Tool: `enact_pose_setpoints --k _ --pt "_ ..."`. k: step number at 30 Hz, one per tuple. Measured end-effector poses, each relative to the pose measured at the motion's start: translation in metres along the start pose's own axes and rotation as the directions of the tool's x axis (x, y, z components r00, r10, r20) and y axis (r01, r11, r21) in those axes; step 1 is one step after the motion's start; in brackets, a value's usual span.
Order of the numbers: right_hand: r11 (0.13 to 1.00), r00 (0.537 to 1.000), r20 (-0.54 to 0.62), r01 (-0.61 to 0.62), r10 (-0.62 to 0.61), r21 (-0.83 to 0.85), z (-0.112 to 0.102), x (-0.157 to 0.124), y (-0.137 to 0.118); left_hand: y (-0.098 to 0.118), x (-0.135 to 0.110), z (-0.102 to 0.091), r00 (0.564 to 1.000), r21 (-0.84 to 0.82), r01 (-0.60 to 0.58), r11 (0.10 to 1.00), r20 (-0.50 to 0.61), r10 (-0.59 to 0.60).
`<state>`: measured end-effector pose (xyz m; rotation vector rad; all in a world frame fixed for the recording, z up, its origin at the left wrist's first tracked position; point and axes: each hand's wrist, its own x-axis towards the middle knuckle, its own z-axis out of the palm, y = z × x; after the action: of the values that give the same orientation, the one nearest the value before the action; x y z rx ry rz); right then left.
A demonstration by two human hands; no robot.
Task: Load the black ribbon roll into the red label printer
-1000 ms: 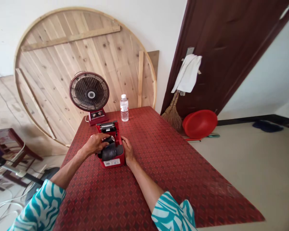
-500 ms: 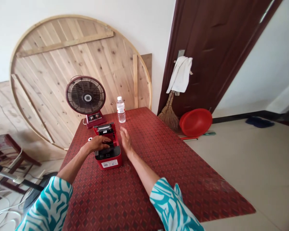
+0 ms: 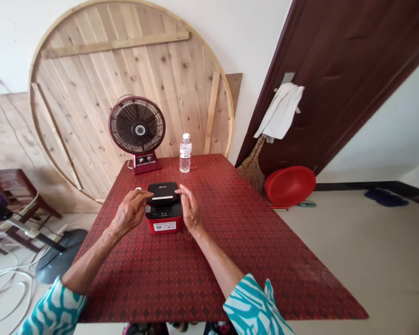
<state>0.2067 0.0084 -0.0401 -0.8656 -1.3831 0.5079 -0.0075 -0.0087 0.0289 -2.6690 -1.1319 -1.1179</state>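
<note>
A small red and black printer with a white label on its front stands on the patterned red table. Its black lid is swung over towards me and looks not fully down, with a pale strip along its front edge. My left hand has its fingertips against the lid's left edge. At the right edge, the fingers of my right hand rest on the lid too. Just behind my left hand a small white round thing is partly hidden. The printer's inside is covered.
Behind the printer stand a dark red fan and a water bottle on the table. A round wooden tabletop leans on the wall. A broom and red basin are by the door; cables lie left.
The printer's lid, open before, has swung over the body. My left hand has come out of the printer to the lid's left edge; my right hand has moved to its right edge.
</note>
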Motion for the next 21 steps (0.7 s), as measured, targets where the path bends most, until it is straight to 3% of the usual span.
enact_pose_setpoints --k 4,9,11,14,15,17,19,21 --pt "0.997 0.998 0.004 0.057 -0.057 -0.059 -0.001 -0.012 0.006 -0.018 -0.012 0.012 0.997 0.133 0.029 0.991 0.061 -0.037" --pt "0.995 0.998 0.021 0.067 -0.066 -0.07 -0.002 -0.017 0.005 -0.02 -0.027 0.024 0.984 0.187 0.135 0.973 0.091 -0.154" --pt "0.999 1.0 0.02 0.022 -0.022 -0.022 -0.002 -0.018 0.003 -0.018 -0.029 0.024 0.976 0.139 0.175 0.975 0.108 -0.191" --pt "0.987 0.994 -0.029 -0.102 0.107 0.121 -0.002 -0.012 0.003 -0.017 -0.029 0.023 0.965 -0.086 0.256 0.963 0.078 -0.25" --pt "0.969 0.982 -0.077 -0.157 0.174 0.193 -0.001 -0.008 0.005 -0.017 -0.029 0.024 0.945 -0.19 0.326 0.926 0.041 -0.324" --pt "0.897 0.922 -0.174 -0.27 0.345 0.349 0.002 0.002 0.013 -0.015 -0.031 0.026 0.841 -0.418 0.499 0.759 0.021 -0.541" --pt "0.806 0.844 -0.192 -0.374 0.501 0.459 0.007 0.01 0.024 -0.013 -0.033 0.03 0.697 -0.596 0.626 0.503 0.137 -0.704" --pt "0.724 0.79 -0.126 -0.469 0.6 0.505 0.014 0.012 0.034 -0.01 -0.033 0.034 0.607 -0.673 0.681 0.29 0.296 -0.738"
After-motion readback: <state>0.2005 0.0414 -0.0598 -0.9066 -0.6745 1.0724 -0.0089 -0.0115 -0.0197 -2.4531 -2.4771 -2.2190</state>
